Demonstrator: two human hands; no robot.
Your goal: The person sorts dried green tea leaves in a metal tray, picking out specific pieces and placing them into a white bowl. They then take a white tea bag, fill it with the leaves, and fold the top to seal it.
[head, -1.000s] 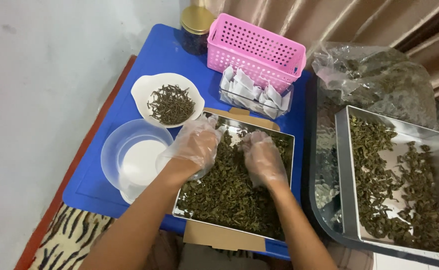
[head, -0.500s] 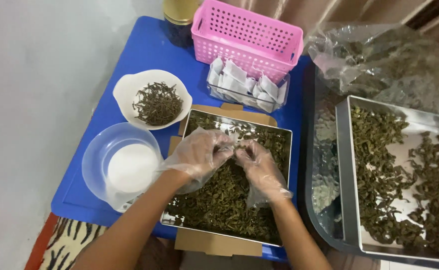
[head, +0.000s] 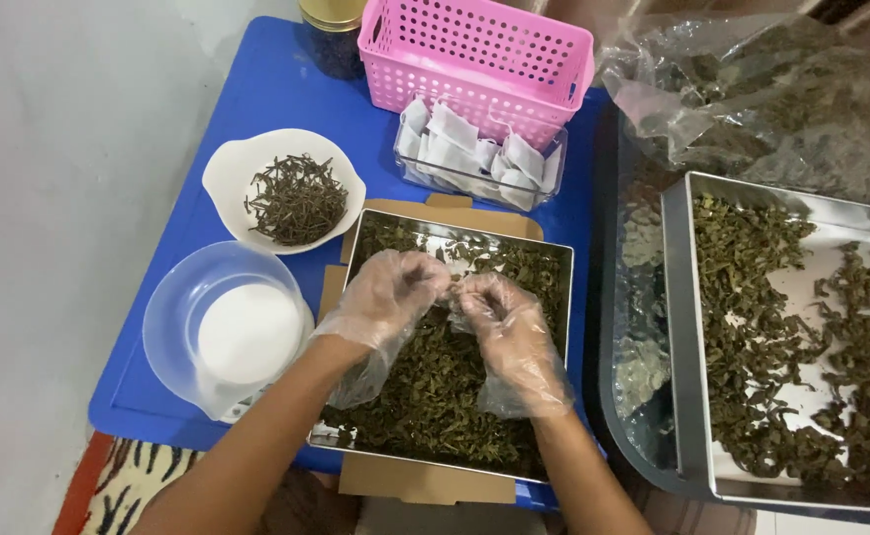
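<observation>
Both my hands wear loose clear plastic gloves and meet over a metal tray (head: 557,260) filled with dried green leaves (head: 435,396). My left hand (head: 387,297) and my right hand (head: 502,319) touch at the fingertips, pinching a small bit of leaf between them. The tray rests on a piece of brown cardboard (head: 425,481) on a blue table (head: 276,89).
A white bowl of dark dried stems (head: 286,193) and a clear jug with a white lid (head: 222,332) stand to the left. Behind are a clear box of small white sachets (head: 479,159), a pink basket (head: 474,54) and a gold-lidded jar (head: 334,30). Right: a second tray of leaves (head: 791,337) and a plastic bag (head: 752,94).
My hands have come together from apart, fingertips now meeting over the tray. The view has shifted slightly, so everything sits lower and closer.
</observation>
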